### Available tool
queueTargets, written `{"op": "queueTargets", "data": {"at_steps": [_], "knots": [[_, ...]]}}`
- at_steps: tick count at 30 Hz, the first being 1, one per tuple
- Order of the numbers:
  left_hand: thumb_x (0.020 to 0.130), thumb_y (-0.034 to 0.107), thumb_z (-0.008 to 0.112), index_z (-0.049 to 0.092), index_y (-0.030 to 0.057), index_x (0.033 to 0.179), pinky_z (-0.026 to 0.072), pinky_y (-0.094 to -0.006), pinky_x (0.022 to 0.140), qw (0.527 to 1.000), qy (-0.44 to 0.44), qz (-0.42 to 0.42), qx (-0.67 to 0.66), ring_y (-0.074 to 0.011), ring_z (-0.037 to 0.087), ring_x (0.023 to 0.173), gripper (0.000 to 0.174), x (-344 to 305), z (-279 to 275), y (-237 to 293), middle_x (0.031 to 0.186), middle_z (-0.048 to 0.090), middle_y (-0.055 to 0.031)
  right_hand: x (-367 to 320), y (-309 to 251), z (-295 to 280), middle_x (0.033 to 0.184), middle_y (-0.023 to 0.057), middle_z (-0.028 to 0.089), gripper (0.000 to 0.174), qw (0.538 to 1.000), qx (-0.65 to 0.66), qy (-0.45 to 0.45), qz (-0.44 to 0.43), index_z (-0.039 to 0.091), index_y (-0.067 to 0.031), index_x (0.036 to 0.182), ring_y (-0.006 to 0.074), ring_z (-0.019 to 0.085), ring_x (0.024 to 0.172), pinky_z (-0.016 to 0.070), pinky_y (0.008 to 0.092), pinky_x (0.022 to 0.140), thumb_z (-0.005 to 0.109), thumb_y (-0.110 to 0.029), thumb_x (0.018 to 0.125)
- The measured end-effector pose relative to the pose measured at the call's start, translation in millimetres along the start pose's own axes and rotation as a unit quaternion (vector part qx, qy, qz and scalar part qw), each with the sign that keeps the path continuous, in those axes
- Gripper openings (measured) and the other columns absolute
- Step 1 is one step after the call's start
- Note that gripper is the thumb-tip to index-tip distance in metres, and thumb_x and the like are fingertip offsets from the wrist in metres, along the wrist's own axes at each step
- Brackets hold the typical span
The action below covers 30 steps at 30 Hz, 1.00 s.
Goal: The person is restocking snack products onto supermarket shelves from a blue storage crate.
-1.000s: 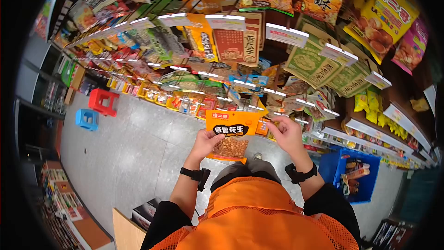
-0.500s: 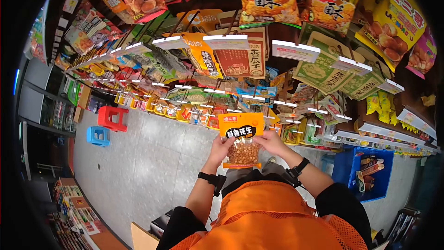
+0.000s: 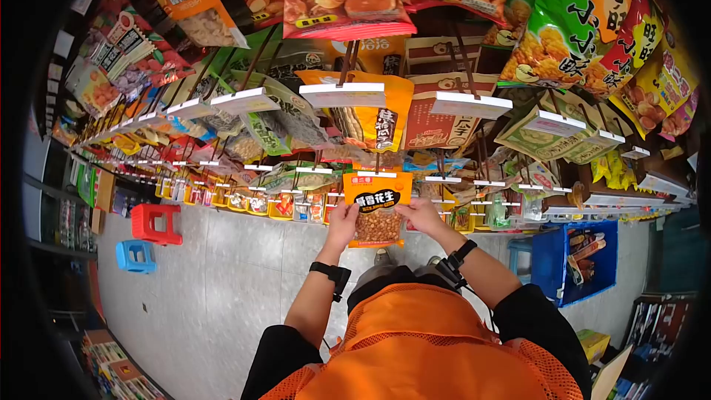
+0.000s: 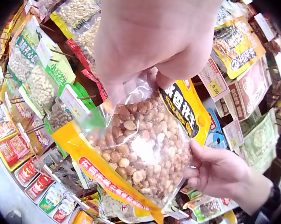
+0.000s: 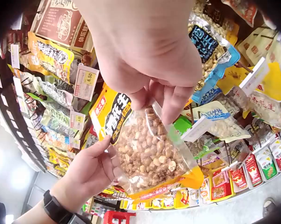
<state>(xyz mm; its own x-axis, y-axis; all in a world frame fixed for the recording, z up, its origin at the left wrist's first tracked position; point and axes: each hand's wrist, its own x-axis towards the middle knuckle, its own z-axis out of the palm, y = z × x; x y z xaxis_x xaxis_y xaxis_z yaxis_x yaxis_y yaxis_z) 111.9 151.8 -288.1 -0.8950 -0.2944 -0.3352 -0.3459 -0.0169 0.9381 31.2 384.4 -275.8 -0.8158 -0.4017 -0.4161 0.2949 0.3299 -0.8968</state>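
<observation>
Between both hands, upright in front of the shelves, is an orange bag of peanuts (image 3: 379, 226) with a black label and a clear window. My left hand (image 3: 341, 224) pinches its left edge, thumb on the front. At the opposite edge my right hand (image 3: 422, 216) pinches the bag the same way. The left wrist view shows the peanuts (image 4: 140, 140) through the clear film, with the left hand (image 4: 154, 42) at one side edge. In the right wrist view the right hand (image 5: 145, 60) has thumb and fingertips on the bag's edge, some fingers hidden behind it.
Snack bags hang on hooks ahead, among them an orange sunflower seed bag (image 3: 370, 115) and a red-brown bag (image 3: 444, 115). White price tags (image 3: 343, 95) jut out. A blue crate (image 3: 585, 263) with packages stands right; a red stool (image 3: 156, 224) and blue stool (image 3: 135, 255) stand left.
The right hand, apart from the bag's edge a second ago, now pinches it. The bag has straightened upright between both hands. The head view has shifted, with the hanging snacks now appearing larger.
</observation>
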Motion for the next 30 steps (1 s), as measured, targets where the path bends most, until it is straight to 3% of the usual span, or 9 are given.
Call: {"op": "queueTargets", "data": {"at_steps": [4,8,10,11,13,14,17,22,30], "knots": [[0.102,0.02,0.059,0.062,0.0041,0.104,0.0384,-0.0246,0.048,0.996,-0.009,0.091,-0.023,-0.0045,0.047,0.058,0.016,8.0,2.9,1.2,0.076,0.06,0.0028,4.0,-2.0,-3.8,0.08,0.0046,0.072,0.028,0.997,-0.075,0.028,0.01,0.075,-0.0017,0.099,0.0096,0.062,0.065,0.0496,0.029,0.055,0.074,-0.029,0.092],[0.102,0.019,0.059,0.062,0.0046,0.108,0.0374,-0.0241,0.048,0.993,-0.004,0.112,-0.02,-0.0042,0.047,0.058,0.016,9.1,3.4,9.2,0.076,0.059,0.0034,0.4,-3.6,1.0,0.086,0.0042,0.073,0.026,0.997,0.002,0.053,-0.064,0.074,0.0007,0.104,0.0081,0.062,0.07,0.0497,0.0269,0.063,0.072,-0.023,0.093],[0.103,0.014,0.056,0.063,0.0007,0.114,0.0454,-0.0229,0.068,0.998,-0.028,0.059,-0.011,-0.0061,0.056,0.077,0.019,14.6,-0.6,13.4,0.091,0.067,0.0008,-3.3,-8.9,3.6,0.088,0.0038,0.074,0.025,0.991,0.05,0.068,-0.105,0.073,0.0014,0.106,0.0076,0.062,0.072,0.0497,0.0263,0.066,0.071,-0.02,0.094],[0.103,0.014,0.056,0.063,0.0007,0.114,0.0454,-0.0229,0.068,0.997,-0.032,0.064,-0.01,-0.0061,0.056,0.077,0.019,18.3,1.8,15.1,0.091,0.067,0.0008,-5.4,-12.2,3.7,0.089,0.003,0.074,0.025,0.991,0.04,0.073,-0.106,0.073,0.0016,0.107,0.0074,0.062,0.073,0.0497,0.026,0.066,0.071,-0.019,0.094],[0.103,0.015,0.056,0.064,0.0015,0.114,0.0449,-0.0224,0.067,0.987,-0.023,0.143,-0.064,-0.0055,0.056,0.077,0.019,22.6,4.6,19.6,0.091,0.067,0.001,-4.1,-11.9,5.0,0.09,0.0023,0.074,0.024,0.99,0.033,0.08,-0.11,0.072,0.0018,0.109,0.0072,0.062,0.074,0.0496,0.0257,0.066,0.07,-0.018,0.095],[0.103,0.017,0.057,0.064,0.002,0.115,0.0444,-0.0222,0.062,0.997,-0.043,0.061,-0.026,-0.0052,0.055,0.074,0.02,22.2,-3.6,20.6,0.09,0.067,0.0009,-1.5,-11.0,6.1,0.09,0.0025,0.074,0.024,0.989,0.048,0.077,-0.118,0.072,0.0018,0.109,0.0072,0.063,0.075,0.0496,0.0257,0.067,0.07,-0.017,0.094],[0.103,0.019,0.057,0.064,0.0021,0.114,0.0425,-0.0227,0.056,0.998,-0.06,0.025,-0.016,-0.0046,0.054,0.069,0.021,18.7,-8.0,33.7,0.087,0.066,0.001,3.4,-7.9,9.6,0.091,0.0027,0.074,0.025,0.985,0.073,0.074,-0.135,0.072,0.0017,0.111,0.0074,0.063,0.076,0.0497,0.0254,0.068,0.07,-0.017,0.094],[0.102,0.017,0.057,0.065,0.0016,0.111,0.0419,-0.0235,0.055,0.993,-0.046,0.106,-0.012,-0.0049,0.054,0.068,0.02,31.3,-3.7,18.6,0.086,0.066,0.0009,2.6,-9.8,9.2,0.089,0.0037,0.075,0.025,0.988,0.038,0.106,-0.108,0.072,0.0004,0.11,0.0084,0.063,0.074,0.0494,0.0267,0.067,0.069,-0.019,0.095],[0.103,0.018,0.056,0.063,0.0025,0.105,0.0395,-0.0242,0.05,0.993,-0.032,0.107,-0.023,-0.0037,0.051,0.061,0.017,49.7,-0.7,23.1,0.077,0.061,0.0025,5.8,-41.4,5.4,0.077,0.0148,0.07,0.029,0.968,-0.148,0.166,-0.114,0.072,-0.0018,0.1,0.0265,0.067,0.067,0.0498,0.0364,0.064,0.069,-0.03,0.092]]}}
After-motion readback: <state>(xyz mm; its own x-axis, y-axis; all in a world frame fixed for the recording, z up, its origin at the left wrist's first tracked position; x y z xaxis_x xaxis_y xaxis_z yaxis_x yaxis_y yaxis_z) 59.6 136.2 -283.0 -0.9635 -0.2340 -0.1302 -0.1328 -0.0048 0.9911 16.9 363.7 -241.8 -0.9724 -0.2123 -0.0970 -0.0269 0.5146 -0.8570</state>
